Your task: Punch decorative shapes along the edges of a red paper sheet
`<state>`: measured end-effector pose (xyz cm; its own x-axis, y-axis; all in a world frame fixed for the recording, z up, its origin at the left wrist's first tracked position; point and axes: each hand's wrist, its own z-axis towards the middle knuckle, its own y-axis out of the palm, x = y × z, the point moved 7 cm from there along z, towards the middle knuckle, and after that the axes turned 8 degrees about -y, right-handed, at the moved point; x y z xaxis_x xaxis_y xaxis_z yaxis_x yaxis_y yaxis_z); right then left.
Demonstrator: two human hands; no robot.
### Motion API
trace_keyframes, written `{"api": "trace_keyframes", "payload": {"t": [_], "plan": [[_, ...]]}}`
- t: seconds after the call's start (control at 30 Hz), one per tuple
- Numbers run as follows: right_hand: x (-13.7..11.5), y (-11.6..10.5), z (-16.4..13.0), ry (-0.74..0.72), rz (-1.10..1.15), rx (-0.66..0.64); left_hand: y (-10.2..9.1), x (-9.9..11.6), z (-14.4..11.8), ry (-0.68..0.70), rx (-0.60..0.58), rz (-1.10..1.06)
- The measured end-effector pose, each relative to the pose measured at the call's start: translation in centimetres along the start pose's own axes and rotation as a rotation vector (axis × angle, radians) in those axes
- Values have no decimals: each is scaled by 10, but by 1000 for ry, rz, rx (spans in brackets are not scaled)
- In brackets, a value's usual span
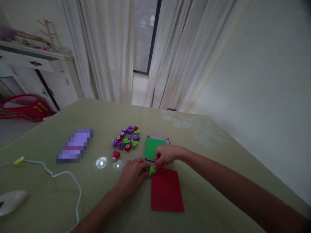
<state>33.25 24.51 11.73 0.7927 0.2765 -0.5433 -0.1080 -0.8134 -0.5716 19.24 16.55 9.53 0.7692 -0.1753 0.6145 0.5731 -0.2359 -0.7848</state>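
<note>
A small green plastic piece, looking like a mini craft punch (152, 170), sits at the upper left corner of a red paper sheet (167, 192). The thumb and fingers of my left hand (133, 174) close on it from the left. My right hand (167, 153) is curled, with its fingertips meeting the punch at the sheet's corner; their exact hold is partly hidden. Just behind lies a stack of coloured paper squares, green sheet (153, 147) on top, partly covered by my right hand. Similar purple, green and red punches (127, 147) lie grouped to the left.
A pixelated purple object (76, 145) lies on the left of the table (109, 200). Near the left edge are a white cable (69, 173) and a white computer mouse (12, 201). Curtains (104, 48), a wall and a white cabinet (52, 79) stand beyond.
</note>
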Motion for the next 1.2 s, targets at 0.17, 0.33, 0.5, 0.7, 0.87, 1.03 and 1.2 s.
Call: {"api": "trace_keyframes", "payload": {"t": [0.17, 0.33, 0.5, 0.7, 0.87, 1.03, 1.2], "plan": [[0, -7, -14, -69, -91, 69, 0, 1, 0, -9, -5, -6], [7, 10, -32, -111, -233, 221, 2, -1, 1, -19, -17, -7], [18, 24, -36, -117, -159, 326, 3, -3, 2, -23, -23, 3], [23, 25, -31, -117, -141, 349, 3, -1, 1, -30, -29, 26], [27, 27, -30, -101, -99, 343, 3, 0, 1, -31, -32, 42], [26, 26, -30, -102, -80, 340, 4, 0, 2, -32, -41, 46], [20, 16, -30, -128, -120, 324, 4, 0, 2, -26, -42, 38]]}}
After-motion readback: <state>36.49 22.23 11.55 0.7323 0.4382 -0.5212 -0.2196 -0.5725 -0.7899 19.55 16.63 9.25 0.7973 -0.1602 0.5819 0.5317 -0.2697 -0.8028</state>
